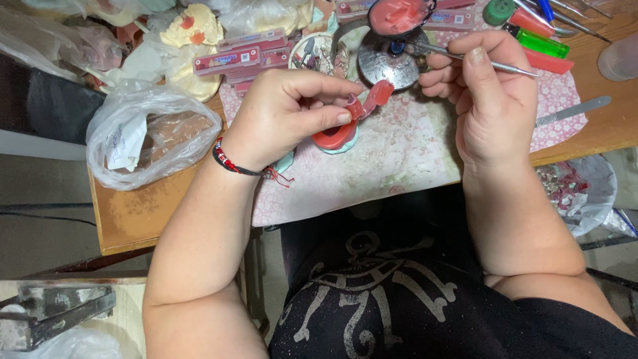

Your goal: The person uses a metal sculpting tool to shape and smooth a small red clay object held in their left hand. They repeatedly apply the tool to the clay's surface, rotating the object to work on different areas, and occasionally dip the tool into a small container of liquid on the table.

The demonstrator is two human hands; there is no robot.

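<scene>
A cluttered wooden worktop (133,213) lay under me, partly covered by a pale pink patterned mat (399,153). My left hand (286,113) was closed around a red wax rim on a pale dental model (339,136), thumb and fingers pinching a strip of the red wax (372,98) that stuck up from it, just above the mat. My right hand (488,93) gripped a thin metal instrument (498,64), its tip pointing left toward a round metal dish (385,63). Above that dish sat a small bowl of pink wax (399,14). A crumpled clear plastic bag (149,133) rested at the left edge, a green lighter (538,41) at the upper right, and a flat metal file (571,111) just beside my right hand.
</scene>
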